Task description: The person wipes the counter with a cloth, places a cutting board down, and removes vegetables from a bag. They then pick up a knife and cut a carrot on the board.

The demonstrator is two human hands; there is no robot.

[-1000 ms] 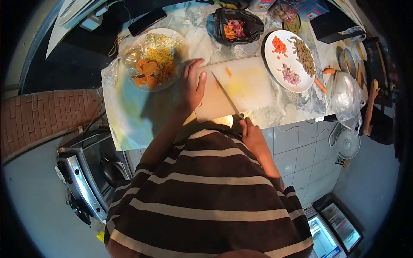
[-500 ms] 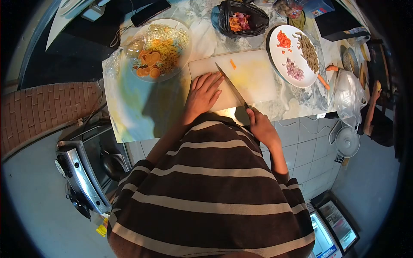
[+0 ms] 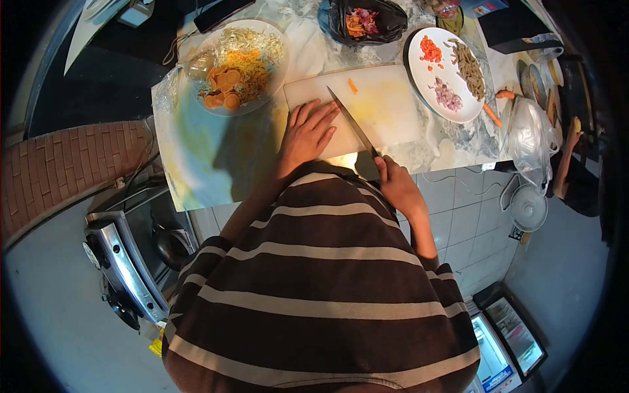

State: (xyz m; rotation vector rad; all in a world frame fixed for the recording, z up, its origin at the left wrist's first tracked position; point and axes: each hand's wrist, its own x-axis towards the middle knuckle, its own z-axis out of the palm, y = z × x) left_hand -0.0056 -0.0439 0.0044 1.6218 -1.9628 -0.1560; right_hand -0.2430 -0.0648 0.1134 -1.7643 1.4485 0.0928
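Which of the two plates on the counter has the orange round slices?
The left plate, beyond your left hand; its orange slices sit beside shredded food. The right plate holds red bits, purplish bits and brownish strips.

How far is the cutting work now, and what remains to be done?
Looks done: the orange slices on the round plate, and the red bits, purple bits and greenish pieces on the oval plate.
In hand: the right hand grips the knife; the left hand lies on the cutting board.
Left, probably: the orange strip on the board and the apparently whole carrot beside the oval plate.
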